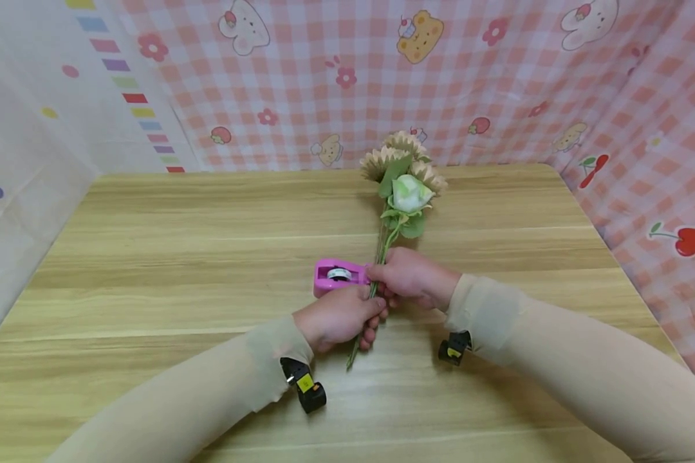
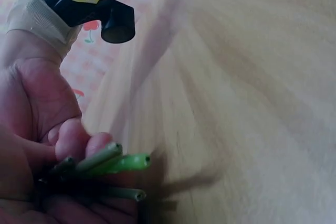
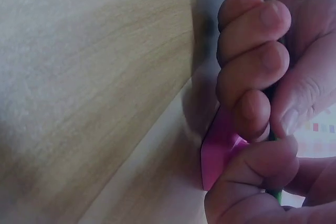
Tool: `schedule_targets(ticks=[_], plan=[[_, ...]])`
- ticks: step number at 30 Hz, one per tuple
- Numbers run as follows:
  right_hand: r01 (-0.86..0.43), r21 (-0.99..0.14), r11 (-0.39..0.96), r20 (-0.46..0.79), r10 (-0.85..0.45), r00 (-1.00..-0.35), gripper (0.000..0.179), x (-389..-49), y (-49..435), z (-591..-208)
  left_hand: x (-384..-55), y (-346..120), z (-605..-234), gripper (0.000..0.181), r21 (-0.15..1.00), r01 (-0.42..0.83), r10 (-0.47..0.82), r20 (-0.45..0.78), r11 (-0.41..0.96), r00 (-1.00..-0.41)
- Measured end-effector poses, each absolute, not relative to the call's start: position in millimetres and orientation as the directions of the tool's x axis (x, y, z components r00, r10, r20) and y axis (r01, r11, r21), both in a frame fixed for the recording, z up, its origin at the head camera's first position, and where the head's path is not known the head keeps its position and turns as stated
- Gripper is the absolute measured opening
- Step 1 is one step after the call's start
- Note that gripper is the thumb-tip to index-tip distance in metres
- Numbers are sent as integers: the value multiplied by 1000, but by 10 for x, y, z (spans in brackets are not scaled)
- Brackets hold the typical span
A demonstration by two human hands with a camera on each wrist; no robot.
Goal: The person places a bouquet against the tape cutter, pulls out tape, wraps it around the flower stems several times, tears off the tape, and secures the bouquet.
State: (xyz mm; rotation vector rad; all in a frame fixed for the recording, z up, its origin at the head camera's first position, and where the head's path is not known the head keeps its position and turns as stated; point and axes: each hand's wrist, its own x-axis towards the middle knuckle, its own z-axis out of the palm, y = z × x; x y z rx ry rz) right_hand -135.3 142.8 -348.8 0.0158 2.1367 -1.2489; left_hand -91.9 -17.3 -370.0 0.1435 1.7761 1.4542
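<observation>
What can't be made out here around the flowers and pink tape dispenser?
Stems, gripped stretch: head view, covered by left hand and right hand.
Pink tape dispenser, right end: head view, behind right hand.
Tape roll markings: head view, too small.

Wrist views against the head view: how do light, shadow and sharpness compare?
Head: evenly lit, white-green rose and pink tape dispenser fairly clear, pale sheen on the wooden tabletop; left wrist: dimmer, softer, blurred shadow beyond the stem tips, grip area nearly black; right wrist: muted, slightly bluish, dark shadow beside the left hand.
</observation>
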Motion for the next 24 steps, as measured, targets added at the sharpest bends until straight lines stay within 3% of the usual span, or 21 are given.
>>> schedule_targets(ticks=[7,10,13,17,20,22,24], plan=[[359,-782,509,-543,-275,-793,26,-1339,1414,-3457,-921,-280,-3667,28,867,-303,582,-492,395,-648],[379,-783,493,-548,-258,-796,24,-1338,1407,-3450,-913,-367,-3574,28,825,-36,576,-425,565,-698],[399,-782,478,-557,-250,-792,23,-1346,1404,-3455,-893,-447,-3395,27,657,238,547,-315,715,-775],[426,-780,458,-571,-245,-784,21,-1357,1415,-3468,-948,-561,-3199,26,515,365,493,-134,776,-860],[443,-778,445,-581,-240,-778,17,-1360,1425,-3449,-1072,-685,-3194,51,433,384,452,-60,815,-890],[450,-778,438,-585,-241,-775,16,-1361,1426,-3438,-1154,-768,-3256,68,389,399,458,-69,830,-886],[456,-779,430,-586,-242,-773,14,-1361,1427,-3432,-1212,-830,-3333,75,384,411,484,-113,827,-868]])
